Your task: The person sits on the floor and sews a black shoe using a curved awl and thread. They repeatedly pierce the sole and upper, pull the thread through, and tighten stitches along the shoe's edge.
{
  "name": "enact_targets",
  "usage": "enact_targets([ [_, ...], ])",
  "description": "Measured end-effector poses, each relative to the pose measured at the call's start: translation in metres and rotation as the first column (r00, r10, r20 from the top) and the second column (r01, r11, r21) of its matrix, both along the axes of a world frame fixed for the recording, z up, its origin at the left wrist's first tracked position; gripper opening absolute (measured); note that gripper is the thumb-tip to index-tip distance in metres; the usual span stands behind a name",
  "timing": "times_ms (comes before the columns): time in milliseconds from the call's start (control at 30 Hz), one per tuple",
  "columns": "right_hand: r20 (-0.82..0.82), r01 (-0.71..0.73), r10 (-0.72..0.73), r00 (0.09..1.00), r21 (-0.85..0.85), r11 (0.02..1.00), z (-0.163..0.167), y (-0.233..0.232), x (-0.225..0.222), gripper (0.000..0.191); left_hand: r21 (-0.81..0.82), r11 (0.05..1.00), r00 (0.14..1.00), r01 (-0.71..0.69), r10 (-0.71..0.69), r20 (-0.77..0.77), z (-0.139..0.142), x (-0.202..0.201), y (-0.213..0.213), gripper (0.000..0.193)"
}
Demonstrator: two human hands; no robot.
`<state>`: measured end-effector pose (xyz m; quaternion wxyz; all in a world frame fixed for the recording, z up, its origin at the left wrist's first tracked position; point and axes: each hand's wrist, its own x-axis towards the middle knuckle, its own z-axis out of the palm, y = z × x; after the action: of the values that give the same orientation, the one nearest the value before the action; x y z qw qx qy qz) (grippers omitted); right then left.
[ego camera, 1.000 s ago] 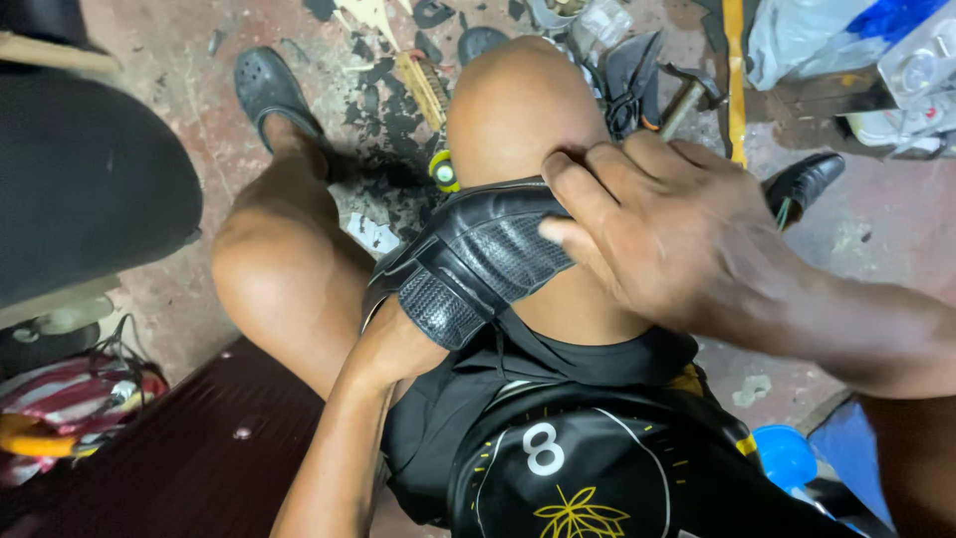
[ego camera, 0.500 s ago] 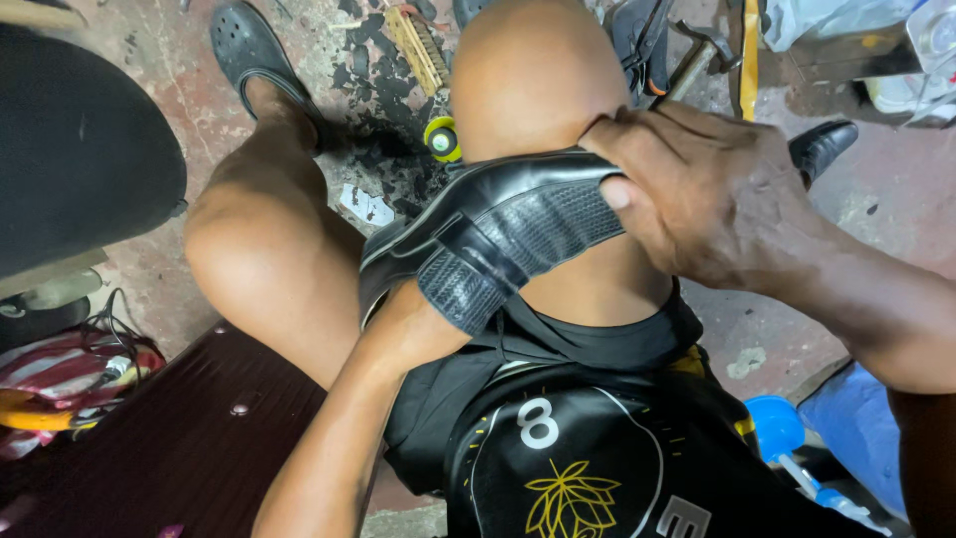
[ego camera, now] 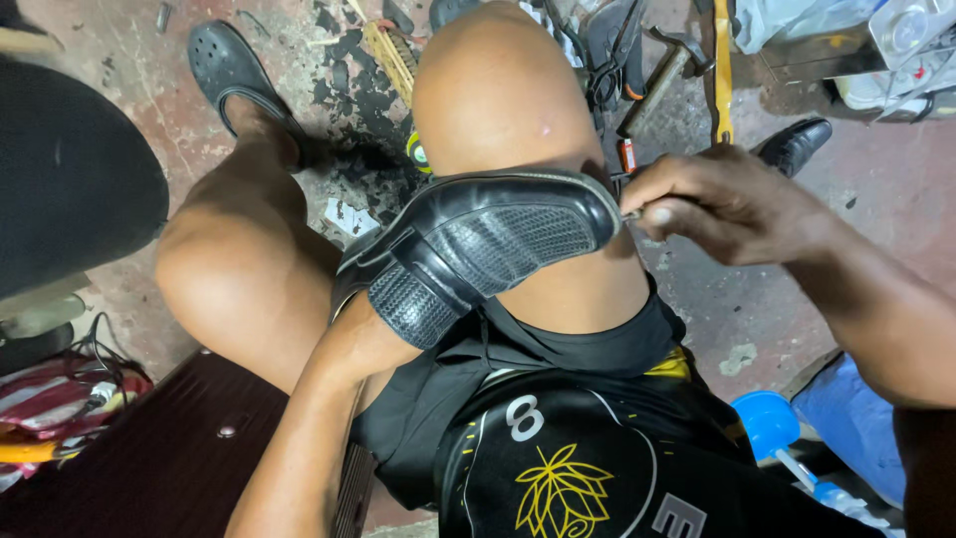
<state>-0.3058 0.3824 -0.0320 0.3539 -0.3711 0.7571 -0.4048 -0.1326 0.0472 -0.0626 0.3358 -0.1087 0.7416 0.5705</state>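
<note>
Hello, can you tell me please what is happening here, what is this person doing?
A seated person holds a black leather shoe on the right thigh. The left hand is pushed inside the shoe and cannot really be seen. The right hand pinches something small and thin at the toe edge of the sole; what it is cannot be told. On the floor ahead lie a hammer, a second black shoe and scraps of dark material.

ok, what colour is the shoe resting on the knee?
Black: a glossy black leather shoe with a textured mesh-patterned panel, shown best in the head view.
</note>
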Motion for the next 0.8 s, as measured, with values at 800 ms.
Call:
enact_targets([
  [800, -0.476, 0.045, 0.216, 0.852, 0.478, 0.877, 0.088, -0.052, 0.029, 0.017, 0.078, 0.997, 1.000, 0.004, -0.002, -0.028, -0.010, -0.008, -0.006, 0.044],
])
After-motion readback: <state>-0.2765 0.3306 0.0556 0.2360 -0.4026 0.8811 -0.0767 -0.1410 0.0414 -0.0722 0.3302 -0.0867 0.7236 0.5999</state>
